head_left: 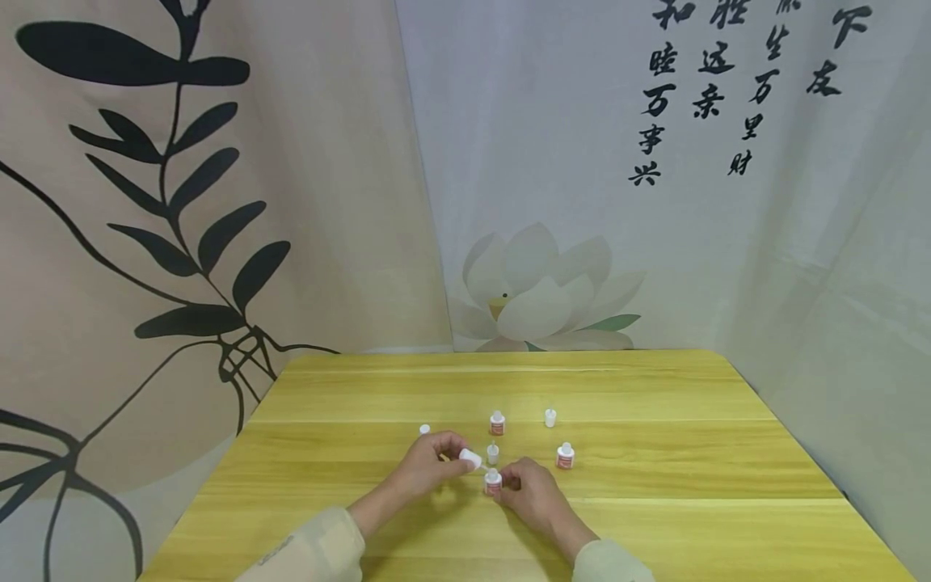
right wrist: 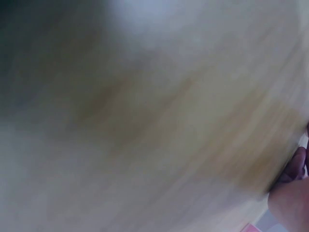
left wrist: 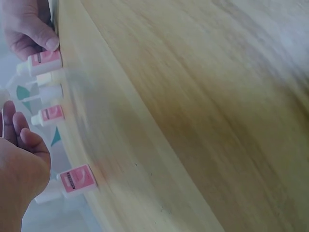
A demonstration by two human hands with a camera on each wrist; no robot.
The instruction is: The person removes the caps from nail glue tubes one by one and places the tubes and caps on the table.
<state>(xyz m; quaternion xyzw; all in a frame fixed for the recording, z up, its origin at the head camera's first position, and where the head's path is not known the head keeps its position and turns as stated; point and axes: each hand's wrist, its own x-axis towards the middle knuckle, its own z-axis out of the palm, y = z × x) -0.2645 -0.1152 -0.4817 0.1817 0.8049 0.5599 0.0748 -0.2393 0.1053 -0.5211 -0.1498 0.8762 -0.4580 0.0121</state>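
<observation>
Between the thumb and fingers of my left hand (head_left: 436,463), a white piece (head_left: 470,458) is pinched at a slant, its thin tip aimed down toward the top of a small pink-labelled bottle (head_left: 493,483); whether tip and bottle touch, I cannot tell. The fingers of my right hand (head_left: 537,495) close narrowly on that bottle from its right side, keeping it upright.

Straight ahead of my fingertips, just beyond the gripped bottle, stands a little white stopper (head_left: 493,455) with its stem pointing up. Farther out in the same line is a second bottle (head_left: 497,424). Past my right fingers and off to their right stands a third bottle (head_left: 565,457), with a small white fitting (head_left: 549,418) beyond it. Behind my left knuckles a white top (head_left: 425,429) peeks out, the rest hidden from the head camera. Beneath both hands spreads a yellow wood-grain table (head_left: 698,461).
</observation>
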